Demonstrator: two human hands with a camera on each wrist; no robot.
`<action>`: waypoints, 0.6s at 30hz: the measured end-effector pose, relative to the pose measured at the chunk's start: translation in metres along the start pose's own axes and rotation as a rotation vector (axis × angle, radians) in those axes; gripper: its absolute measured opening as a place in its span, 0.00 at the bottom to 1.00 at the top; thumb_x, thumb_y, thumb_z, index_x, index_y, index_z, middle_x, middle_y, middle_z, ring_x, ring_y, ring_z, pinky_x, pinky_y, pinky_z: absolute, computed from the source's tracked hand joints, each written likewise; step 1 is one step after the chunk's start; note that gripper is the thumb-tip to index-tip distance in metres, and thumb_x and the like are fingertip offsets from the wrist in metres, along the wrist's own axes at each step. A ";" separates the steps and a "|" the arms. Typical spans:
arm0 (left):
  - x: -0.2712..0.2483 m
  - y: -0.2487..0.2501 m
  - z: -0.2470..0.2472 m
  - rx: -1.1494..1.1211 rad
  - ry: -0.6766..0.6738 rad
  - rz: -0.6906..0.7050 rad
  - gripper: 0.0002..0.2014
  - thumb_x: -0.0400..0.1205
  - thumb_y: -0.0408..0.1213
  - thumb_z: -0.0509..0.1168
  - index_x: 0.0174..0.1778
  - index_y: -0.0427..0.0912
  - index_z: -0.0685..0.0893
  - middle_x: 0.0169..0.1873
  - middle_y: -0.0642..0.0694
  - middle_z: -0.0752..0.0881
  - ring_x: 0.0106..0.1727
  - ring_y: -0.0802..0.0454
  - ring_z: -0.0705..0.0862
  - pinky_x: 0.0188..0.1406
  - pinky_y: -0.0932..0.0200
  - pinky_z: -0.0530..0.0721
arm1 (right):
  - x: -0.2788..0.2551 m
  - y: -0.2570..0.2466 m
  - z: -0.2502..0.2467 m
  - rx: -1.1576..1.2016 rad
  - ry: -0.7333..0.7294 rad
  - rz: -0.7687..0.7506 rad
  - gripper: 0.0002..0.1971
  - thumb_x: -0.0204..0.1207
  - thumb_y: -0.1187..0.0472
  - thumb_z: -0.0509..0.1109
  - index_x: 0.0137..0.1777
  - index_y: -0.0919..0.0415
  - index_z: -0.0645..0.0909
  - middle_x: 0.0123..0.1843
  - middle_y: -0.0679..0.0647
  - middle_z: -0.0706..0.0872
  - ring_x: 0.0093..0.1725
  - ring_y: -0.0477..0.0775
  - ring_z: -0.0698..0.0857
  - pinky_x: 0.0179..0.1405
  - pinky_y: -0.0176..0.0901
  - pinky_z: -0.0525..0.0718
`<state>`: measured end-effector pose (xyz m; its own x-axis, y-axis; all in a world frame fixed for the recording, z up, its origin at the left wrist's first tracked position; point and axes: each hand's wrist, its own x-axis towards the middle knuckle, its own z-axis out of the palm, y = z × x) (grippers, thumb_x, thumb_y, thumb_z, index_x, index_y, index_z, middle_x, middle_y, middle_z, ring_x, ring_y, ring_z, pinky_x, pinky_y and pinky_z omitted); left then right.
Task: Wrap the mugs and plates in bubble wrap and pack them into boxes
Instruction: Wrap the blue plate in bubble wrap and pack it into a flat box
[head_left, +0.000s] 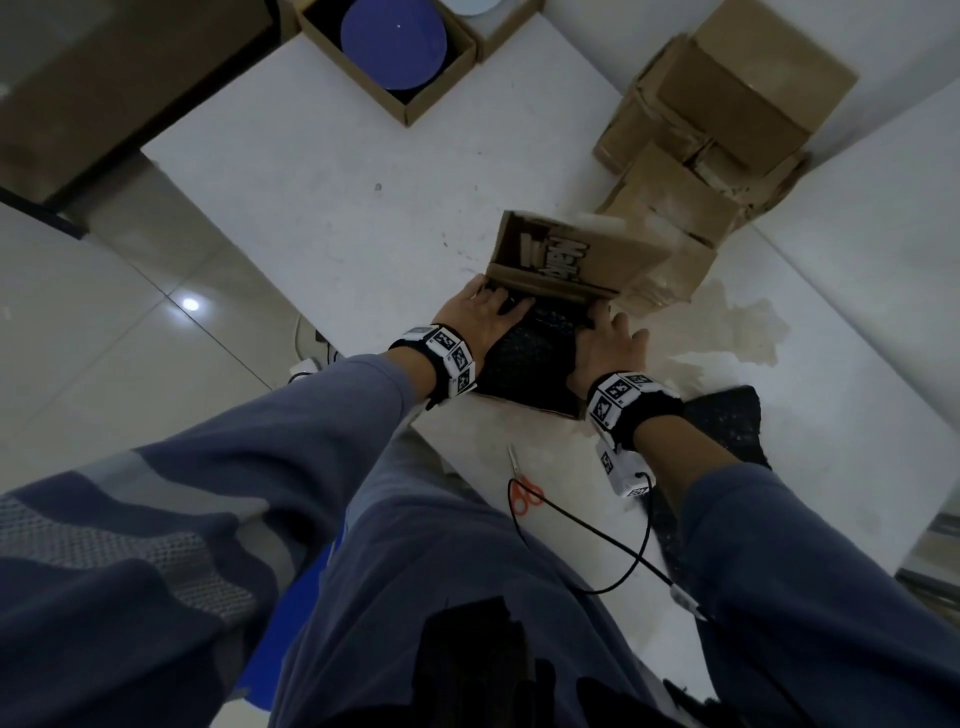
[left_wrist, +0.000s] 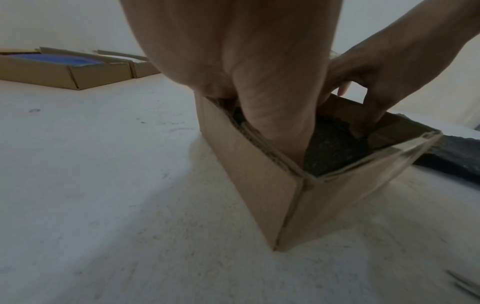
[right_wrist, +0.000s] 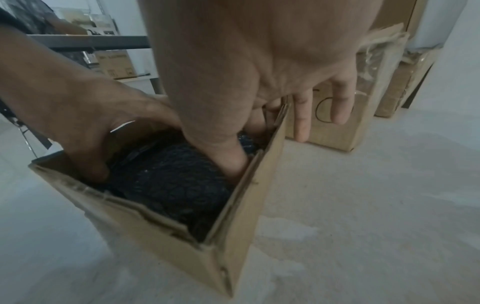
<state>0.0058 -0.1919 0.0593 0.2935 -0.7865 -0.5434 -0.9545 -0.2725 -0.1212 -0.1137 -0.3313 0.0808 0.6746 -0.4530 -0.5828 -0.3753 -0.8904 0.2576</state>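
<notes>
A small open cardboard box (head_left: 535, 404) (left_wrist: 259, 185) (right_wrist: 155, 236) stands on the white table, its lid flap (head_left: 566, 260) raised at the far side. Inside it lies a bundle wrapped in black bubble wrap (head_left: 530, 353) (left_wrist: 332, 148) (right_wrist: 168, 181). My left hand (head_left: 483, 317) (right_wrist: 78, 115) reaches in from the left, with its thumb (left_wrist: 275, 123) down between the wall and the bundle and its fingers curled over the far end. My right hand (head_left: 608, 338) (left_wrist: 376, 82) grips from the right. Its thumb (right_wrist: 228, 156) is inside the box and two fingers hang outside the wall.
A box holding a blue plate (head_left: 395, 47) sits at the far table edge. Stacked cardboard boxes (head_left: 727, 119) stand far right, just behind the open box. A black bubble wrap sheet (head_left: 727, 415) lies by my right wrist. Red-handled scissors (head_left: 524, 493) lie near the front edge.
</notes>
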 end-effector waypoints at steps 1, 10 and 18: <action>0.000 0.001 0.000 -0.002 -0.001 -0.005 0.57 0.69 0.50 0.71 0.86 0.46 0.38 0.80 0.34 0.61 0.81 0.38 0.63 0.84 0.42 0.42 | 0.000 0.002 -0.001 -0.017 0.000 -0.010 0.28 0.68 0.46 0.76 0.67 0.56 0.79 0.79 0.57 0.58 0.71 0.65 0.64 0.67 0.63 0.70; -0.001 0.003 0.001 -0.009 0.028 -0.026 0.51 0.74 0.47 0.65 0.86 0.45 0.39 0.80 0.33 0.61 0.81 0.38 0.63 0.84 0.43 0.39 | -0.001 0.013 0.001 0.031 -0.069 -0.032 0.30 0.76 0.50 0.63 0.79 0.53 0.67 0.82 0.57 0.55 0.69 0.66 0.67 0.65 0.63 0.71; 0.000 0.002 0.000 -0.045 0.023 -0.021 0.50 0.74 0.48 0.65 0.86 0.45 0.40 0.80 0.33 0.62 0.80 0.38 0.64 0.84 0.42 0.41 | -0.001 -0.003 0.006 0.101 0.127 0.049 0.32 0.66 0.55 0.79 0.70 0.58 0.72 0.72 0.59 0.68 0.64 0.66 0.71 0.55 0.60 0.73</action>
<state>0.0039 -0.1924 0.0591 0.3147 -0.7931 -0.5216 -0.9451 -0.3130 -0.0942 -0.1168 -0.3274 0.0762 0.7264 -0.5036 -0.4676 -0.4673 -0.8609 0.2012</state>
